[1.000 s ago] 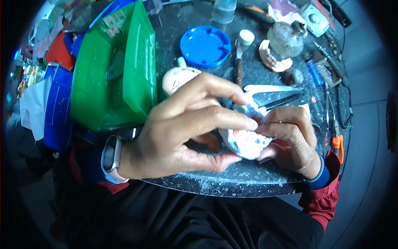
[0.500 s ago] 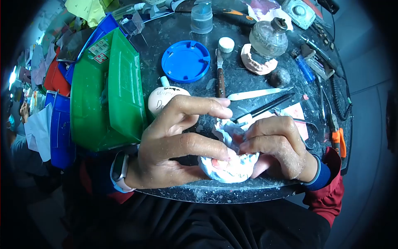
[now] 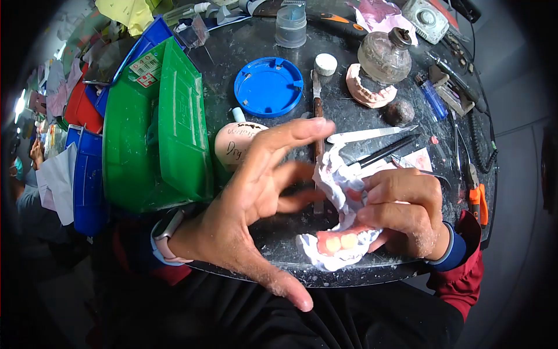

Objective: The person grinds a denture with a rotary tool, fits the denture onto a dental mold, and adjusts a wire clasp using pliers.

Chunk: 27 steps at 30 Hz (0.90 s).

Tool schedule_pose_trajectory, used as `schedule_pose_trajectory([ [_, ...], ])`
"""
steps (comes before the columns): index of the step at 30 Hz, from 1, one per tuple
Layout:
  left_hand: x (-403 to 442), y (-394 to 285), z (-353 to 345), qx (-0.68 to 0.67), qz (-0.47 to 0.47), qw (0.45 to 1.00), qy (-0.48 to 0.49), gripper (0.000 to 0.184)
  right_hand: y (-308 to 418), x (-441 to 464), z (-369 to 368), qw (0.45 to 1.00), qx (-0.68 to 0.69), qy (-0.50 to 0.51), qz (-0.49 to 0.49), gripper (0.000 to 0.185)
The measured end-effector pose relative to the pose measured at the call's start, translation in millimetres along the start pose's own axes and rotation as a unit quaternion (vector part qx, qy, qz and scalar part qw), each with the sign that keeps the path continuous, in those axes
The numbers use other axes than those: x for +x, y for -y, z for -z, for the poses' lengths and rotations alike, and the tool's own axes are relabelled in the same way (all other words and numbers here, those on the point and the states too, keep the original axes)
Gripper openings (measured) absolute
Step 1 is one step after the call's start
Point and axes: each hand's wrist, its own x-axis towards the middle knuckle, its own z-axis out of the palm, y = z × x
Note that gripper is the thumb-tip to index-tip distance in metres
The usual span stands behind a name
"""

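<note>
Dark tabletop [image 3: 224, 70]: dental piece [image 3: 340, 243] near front edge [image 3: 343, 280], in right grip [image 3: 404, 203]; left grip [image 3: 247, 189] wide above bare patch [image 3: 276, 232].

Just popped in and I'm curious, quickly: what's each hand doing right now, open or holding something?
Left hand: open, holding nothing.
Right hand: closed, holding a white-and-pink dental piece.

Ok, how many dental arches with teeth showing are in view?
2: a white-crusted pink denture in the right hand, and a pinkish dental cast on the bench, beside the metal-topped glass bottle. Others may be hidden in the clutter.
</note>
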Motion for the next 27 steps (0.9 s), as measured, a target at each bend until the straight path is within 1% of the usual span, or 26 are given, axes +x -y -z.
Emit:
schedule_pose_trajectory([
  [1, -0.3, 0.7, -0.3, -0.057, 0.017, 0.998, 0.008, 0.14, 0.2, 0.0, 1.4, 1.0, 0.008, 0.015, -0.001, 0.036],
  [2, -0.6, -4.3, -3.7, -0.113, 0.064, 0.992, 0.006, 0.14, 0.0, 0.2, 4.0, 0.999, 0.015, 0.031, -0.002, 0.035],
  [3, 0.1, -7.6, -5.6, -0.139, 0.096, 0.986, -0.003, 0.139, 0.0, 0.4, 5.5, 0.999, 0.023, 0.046, -0.003, 0.034],
  [4, 1.1, -10.0, -7.3, -0.165, 0.127, 0.978, -0.012, 0.137, 0.9, -0.3, 1.5, 1.0, -0.001, 0.024, 0.012, 0.033],
  [5, 1.8, -11.1, -8.3, -0.191, 0.159, 0.969, -0.021, 0.136, 1.6, -1.1, 0.7, 0.999, -0.007, 0.031, 0.016, 0.034],
  [6, 1.1, -7.5, -7.8, -0.208, 0.143, 0.967, -0.023, 0.132, 2.3, -1.6, 0.3, 0.999, -0.012, 0.037, 0.019, 0.035],
  [8, -0.2, -9.5, -6.0, -0.185, 0.147, 0.971, -0.018, 0.13, -1.3, -2.8, 0.4, 0.998, -0.019, 0.056, 0.03, 0.036],
  [9, -0.5, -9.8, -5.4, -0.175, 0.149, 0.973, -0.015, 0.129, -0.2, -0.2, 0.4, 0.998, -0.022, 0.045, 0.023, 0.037],
  [12, -2.0, -6.4, -7.5, -0.146, 0.124, 0.98, -0.046, 0.127, 1.5, 4.2, 1.2, 0.999, -0.03, 0.044, 0.009, 0.043],
  [13, -2.0, -6.0, -7.4, -0.127, 0.118, 0.984, -0.042, 0.127, 1.0, 4.5, 1.7, 0.998, -0.034, 0.049, 0.007, 0.046],
  [15, -1.5, -6.8, -7.0, -0.088, 0.106, 0.99, -0.034, 0.126, -2.4, 4.0, 6.3, 0.993, -0.059, 0.095, 0.027, 0.05],
  [16, -1.7, -6.2, -7.6, -0.092, 0.095, 0.99, -0.039, 0.125, 3.0, 4.8, 5.3, 0.995, -0.04, 0.091, -0.008, 0.044],
  [18, -0.9, -5.8, -8.5, -0.08, 0.094, 0.991, -0.043, 0.125, 2.6, 5.6, 1.0, 0.996, -0.037, 0.076, 0.023, 0.04],
  [20, -1.2, -5.3, -8.6, -0.068, 0.093, 0.992, -0.046, 0.124, 5.9, 4.3, 0.0, 0.994, -0.059, 0.09, 0.026, 0.035],
  [25, -1.2, -5.9, -7.5, -0.026, 0.095, 0.995, -0.03, 0.123, 4.5, 0.6, -2.8, 0.993, -0.062, 0.097, 0.025, 0.033],
  [27, -2.3, -3.7, -7.1, -0.016, 0.079, 0.996, -0.027, 0.123, 4.0, 0.6, -3.1, 0.992, -0.069, 0.097, 0.032, 0.032],
])
